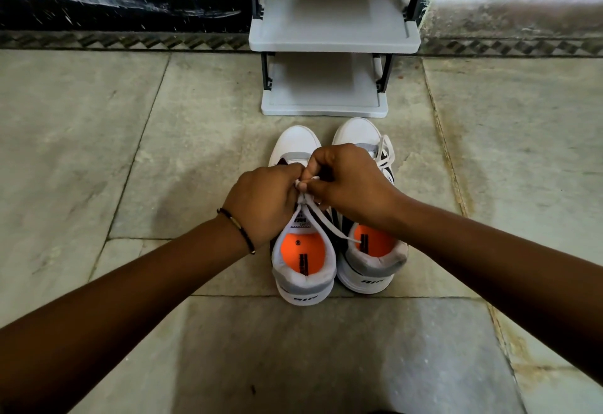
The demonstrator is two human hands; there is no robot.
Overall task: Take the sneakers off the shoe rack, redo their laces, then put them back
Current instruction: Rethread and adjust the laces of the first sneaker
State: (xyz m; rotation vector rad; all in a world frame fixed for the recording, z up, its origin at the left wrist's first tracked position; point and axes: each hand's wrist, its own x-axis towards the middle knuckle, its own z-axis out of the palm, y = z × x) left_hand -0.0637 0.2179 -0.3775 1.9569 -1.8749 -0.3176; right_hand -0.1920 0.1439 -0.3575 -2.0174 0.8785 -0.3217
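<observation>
Two white and grey sneakers with orange insoles stand side by side on the floor, toes pointing at the rack: the left sneaker [303,270] and the right sneaker [372,260]. Over the left sneaker's tongue, my left hand [261,205] and my right hand [349,178] both pinch its white lace [321,214]. One lace end trails across to the right sneaker's opening. The right sneaker's own lace [386,156] lies loose near its toe. My hands hide the middle of the left sneaker.
A grey shoe rack [332,41] with black posts stands just beyond the toes, its shelves bare. Stone floor tiles spread to both sides and toward me. A dark patterned border runs along the wall behind the rack.
</observation>
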